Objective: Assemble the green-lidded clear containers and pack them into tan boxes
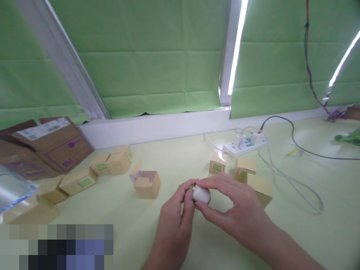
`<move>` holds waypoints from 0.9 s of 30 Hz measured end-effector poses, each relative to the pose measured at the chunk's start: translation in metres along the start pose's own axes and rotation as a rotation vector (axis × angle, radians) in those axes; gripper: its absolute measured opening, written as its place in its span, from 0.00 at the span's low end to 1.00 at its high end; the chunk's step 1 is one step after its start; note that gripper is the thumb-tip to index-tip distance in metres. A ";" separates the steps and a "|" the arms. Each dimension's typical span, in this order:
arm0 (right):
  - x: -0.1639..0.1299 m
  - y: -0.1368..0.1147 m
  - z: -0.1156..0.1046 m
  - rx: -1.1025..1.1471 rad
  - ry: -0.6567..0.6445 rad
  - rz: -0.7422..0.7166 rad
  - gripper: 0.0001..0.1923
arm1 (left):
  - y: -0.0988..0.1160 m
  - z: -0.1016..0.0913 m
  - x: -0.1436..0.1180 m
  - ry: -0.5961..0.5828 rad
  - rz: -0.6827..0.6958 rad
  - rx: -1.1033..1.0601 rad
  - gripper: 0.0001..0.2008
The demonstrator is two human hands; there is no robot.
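Between my two hands is a small white rounded jar-like object point(201, 194) with a gold-coloured rim or trim; its exact kind does not show. My left hand point(177, 217) pinches its left end with thumb and fingers. From the right, my right hand point(233, 204) grips it between thumb and forefinger. Fingers cover parts of both ends. Left of my hands stands a small tan carton point(147, 185) with its top flaps open. Beyond my right hand are a small closed box point(218, 164) and another tan box point(260, 189), partly hidden by the hand.
Several small tan boxes point(78, 182) line the table's left side, near a large brown cardboard box point(62, 146) and clear plastic wrapping point(14, 187). A white power strip point(244, 145) with plugs lies at the back right. Its white cable point(292, 185) loops over the table point(323, 240).
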State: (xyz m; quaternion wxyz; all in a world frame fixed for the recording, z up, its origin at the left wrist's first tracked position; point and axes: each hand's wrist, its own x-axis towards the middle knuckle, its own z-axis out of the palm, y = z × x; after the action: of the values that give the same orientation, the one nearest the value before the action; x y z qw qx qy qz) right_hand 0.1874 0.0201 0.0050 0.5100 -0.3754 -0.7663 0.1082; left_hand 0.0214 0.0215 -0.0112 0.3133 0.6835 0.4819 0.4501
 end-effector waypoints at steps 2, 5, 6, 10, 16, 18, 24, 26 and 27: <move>0.000 -0.002 0.001 -0.010 0.017 -0.006 0.17 | 0.000 0.002 -0.001 0.027 -0.005 0.007 0.16; -0.001 -0.003 0.003 -0.009 0.045 -0.022 0.17 | 0.000 0.004 -0.003 0.038 -0.002 0.000 0.17; -0.001 -0.002 0.003 -0.004 0.057 -0.029 0.16 | 0.000 0.005 -0.003 0.029 -0.003 -0.012 0.17; -0.002 0.001 0.003 0.016 0.080 -0.038 0.15 | 0.001 0.003 -0.001 -0.016 -0.040 -0.107 0.19; -0.001 0.009 -0.002 0.035 0.005 0.034 0.14 | -0.002 0.005 -0.002 -0.151 -0.036 -0.319 0.27; -0.003 0.011 -0.002 0.066 -0.010 0.075 0.15 | -0.004 0.008 -0.004 -0.149 -0.048 -0.348 0.34; -0.007 0.021 0.006 0.190 -0.006 0.294 0.17 | 0.001 0.003 0.002 -0.008 -0.145 -0.479 0.25; -0.008 0.026 0.010 0.155 -0.037 0.351 0.16 | 0.001 -0.001 0.007 0.092 -0.204 -0.615 0.22; -0.008 0.027 0.012 0.120 -0.089 0.348 0.14 | 0.001 -0.003 0.009 0.139 -0.228 -0.677 0.19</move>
State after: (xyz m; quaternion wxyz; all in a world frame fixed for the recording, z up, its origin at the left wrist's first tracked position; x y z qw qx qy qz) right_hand 0.1910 0.0361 -0.0215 0.4709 -0.4660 -0.7037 0.2569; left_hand 0.0203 0.0295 -0.0068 0.5364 0.4508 0.3989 0.5916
